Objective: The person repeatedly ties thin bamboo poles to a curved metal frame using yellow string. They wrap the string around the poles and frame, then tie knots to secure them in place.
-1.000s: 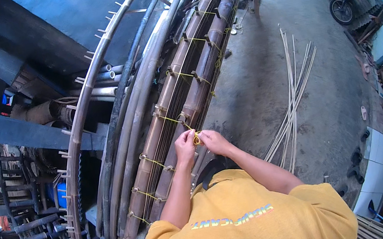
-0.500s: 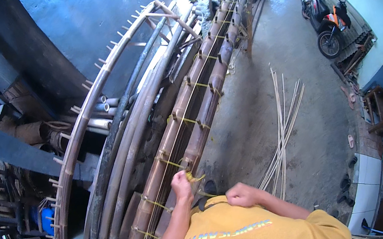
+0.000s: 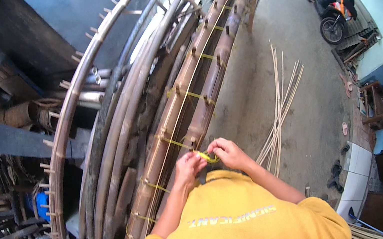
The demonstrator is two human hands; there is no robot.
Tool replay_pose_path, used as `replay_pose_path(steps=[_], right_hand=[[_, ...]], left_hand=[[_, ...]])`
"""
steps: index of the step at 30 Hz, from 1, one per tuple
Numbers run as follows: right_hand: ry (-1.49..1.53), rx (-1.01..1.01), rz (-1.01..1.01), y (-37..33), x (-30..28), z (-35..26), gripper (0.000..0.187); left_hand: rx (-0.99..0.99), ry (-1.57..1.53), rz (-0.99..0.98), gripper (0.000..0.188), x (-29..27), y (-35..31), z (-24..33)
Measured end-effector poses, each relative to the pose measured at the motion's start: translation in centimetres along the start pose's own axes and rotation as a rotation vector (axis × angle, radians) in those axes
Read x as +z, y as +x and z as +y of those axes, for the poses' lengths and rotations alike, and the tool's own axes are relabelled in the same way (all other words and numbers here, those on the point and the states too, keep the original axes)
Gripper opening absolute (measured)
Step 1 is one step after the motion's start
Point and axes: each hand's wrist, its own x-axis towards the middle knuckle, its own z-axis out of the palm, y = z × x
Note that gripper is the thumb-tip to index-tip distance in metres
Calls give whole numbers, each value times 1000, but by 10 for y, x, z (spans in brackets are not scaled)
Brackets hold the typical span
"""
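My left hand and my right hand meet in front of my chest. Between their pinched fingers runs a bright yellow strap, bunched where the hands meet. Just beyond lies the near end of the right bamboo pole, with a dark peg close to my fingers. Beside it runs a longer bamboo pole. Short dark pegs stand along both, and yellow ties cross from one to the other at intervals. The exact wrap of the strap is hidden by my fingers.
A curved bamboo rail with pegs and several loose poles lie to the left. Thin bamboo strips are spread on the concrete floor. A motorbike, a wooden chair and sandals stand along the right.
My right hand has come up and forward from near my chest to the strap beside my left hand. The view has shifted, with the far pole ends now nearer the top edge.
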Motion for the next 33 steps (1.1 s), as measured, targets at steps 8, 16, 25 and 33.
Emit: replay_pose_path(steps=[8,16,25,33], right_hand=[[-177,5,19,19,28,-8,17],[-238,-1,30,31,43,-5,16],[-459,-25,-163,51,39,-16,18],[-361,-192,-127,54,36,-1,17]], left_hand=[[25,-178,-3,14,4,-11,17],[82,-137,-13,17,-7,-3,6],[112,-81,-1,17,-11,-3,3],[259,-178,81,15,-6,13,-22]])
